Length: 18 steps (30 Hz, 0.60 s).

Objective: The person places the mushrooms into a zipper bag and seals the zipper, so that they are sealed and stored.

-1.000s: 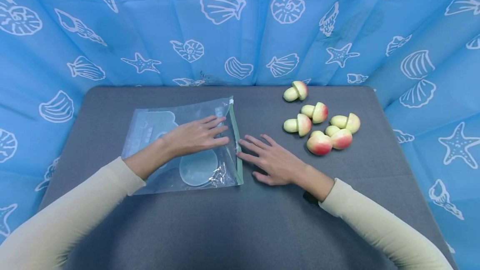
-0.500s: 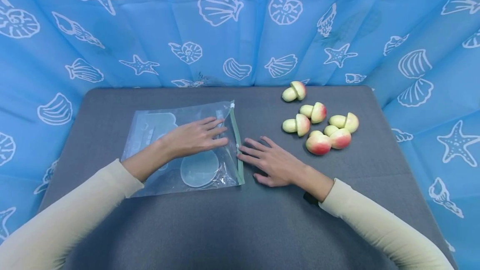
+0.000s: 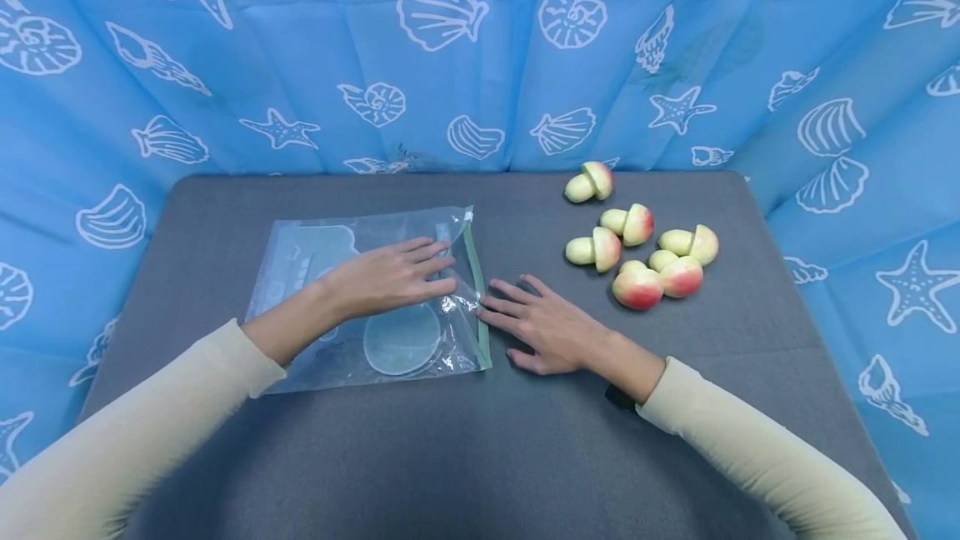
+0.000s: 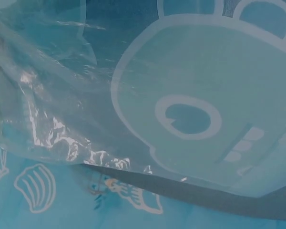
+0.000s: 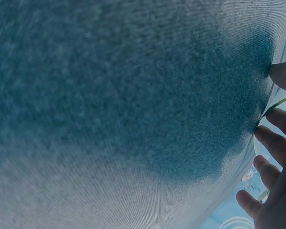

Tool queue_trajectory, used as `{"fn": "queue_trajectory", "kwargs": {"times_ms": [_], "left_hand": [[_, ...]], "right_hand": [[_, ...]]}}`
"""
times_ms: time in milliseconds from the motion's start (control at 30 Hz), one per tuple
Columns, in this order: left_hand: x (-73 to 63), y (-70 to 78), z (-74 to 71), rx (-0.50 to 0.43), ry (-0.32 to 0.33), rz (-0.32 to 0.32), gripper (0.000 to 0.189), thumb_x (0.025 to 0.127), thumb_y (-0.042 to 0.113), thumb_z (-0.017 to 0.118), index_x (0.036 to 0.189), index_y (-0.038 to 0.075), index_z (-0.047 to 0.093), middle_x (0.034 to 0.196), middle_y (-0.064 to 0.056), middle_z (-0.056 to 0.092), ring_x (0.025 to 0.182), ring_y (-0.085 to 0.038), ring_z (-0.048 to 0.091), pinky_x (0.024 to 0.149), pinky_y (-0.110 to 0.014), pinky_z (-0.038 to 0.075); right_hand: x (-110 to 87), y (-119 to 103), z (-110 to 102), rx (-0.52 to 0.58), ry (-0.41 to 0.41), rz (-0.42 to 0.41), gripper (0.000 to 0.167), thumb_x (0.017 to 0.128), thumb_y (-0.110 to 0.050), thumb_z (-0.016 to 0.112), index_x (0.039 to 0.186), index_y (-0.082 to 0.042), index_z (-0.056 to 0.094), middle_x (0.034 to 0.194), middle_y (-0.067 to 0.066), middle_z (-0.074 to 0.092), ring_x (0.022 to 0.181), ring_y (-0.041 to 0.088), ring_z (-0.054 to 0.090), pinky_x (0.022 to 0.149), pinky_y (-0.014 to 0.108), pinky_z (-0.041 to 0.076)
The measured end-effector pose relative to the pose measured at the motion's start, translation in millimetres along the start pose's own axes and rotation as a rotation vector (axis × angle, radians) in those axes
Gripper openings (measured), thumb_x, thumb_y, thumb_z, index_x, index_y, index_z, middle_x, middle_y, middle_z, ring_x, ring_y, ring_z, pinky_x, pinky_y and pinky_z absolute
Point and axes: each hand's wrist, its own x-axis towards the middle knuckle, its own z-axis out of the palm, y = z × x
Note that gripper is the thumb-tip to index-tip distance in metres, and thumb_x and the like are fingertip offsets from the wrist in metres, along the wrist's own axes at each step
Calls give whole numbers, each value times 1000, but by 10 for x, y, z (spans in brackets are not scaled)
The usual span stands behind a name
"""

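Now my left hand (image 3: 390,277) flat on the clear zip bag (image 3: 315,257), fingers straight, my right hand (image 3: 543,323) flat beside its green zip edge (image 3: 476,282), fingertips touching it, toy mushrooms (image 3: 637,244) apart on the grey tabletop (image 3: 480,457).

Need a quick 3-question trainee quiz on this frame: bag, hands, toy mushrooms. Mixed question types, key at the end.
1. True or false: the left hand lies flat on the clear zip bag.
2. Multiple choice: the right hand has its fingertips at
A. the bag's green zip edge
B. the toy mushrooms
C. the blue shell curtain
3. Count: how many toy mushrooms lie on the grey table, and on which side of the bag?

Key
1. True: fingers straight, palm down on the bag.
2. A
3. Six, in a loose cluster on the person's right of the bag, untouched by either hand.
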Motion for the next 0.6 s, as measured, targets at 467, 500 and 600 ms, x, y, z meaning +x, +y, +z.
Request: {"fn": "queue_trajectory", "kwargs": {"times_ms": [467, 500, 600], "left_hand": [[-10, 76, 13, -1, 26, 20, 33, 94, -1, 64, 120, 10, 48, 135, -18, 60, 133, -36, 50, 115, -47, 38], [-9, 79, 14, -3, 25, 18, 33, 94, -1, 64, 121, 10, 48, 135, -18, 60, 133, -36, 50, 115, -47, 38], [-3, 84, 26, -4, 18, 17, 32, 94, 0, 63, 121, 9, 48, 135, -18, 60, 133, -36, 50, 115, -47, 38]], "right_hand": [[-1, 1, 18, -20, 9, -10, 64, 97, -44, 57, 151, -13, 43, 156, 7, 41, 149, 30, 26, 115, 59, 29], [-1, 2, 21, -22, 10, -10, 64, 97, -44, 57, 151, -13, 43, 156, 7, 40, 149, 30, 25, 115, 59, 29], [5, 1, 23, -20, 16, -13, 63, 97, -43, 57, 151, -14, 43, 156, 7, 40, 149, 30, 25, 116, 59, 28]]}}
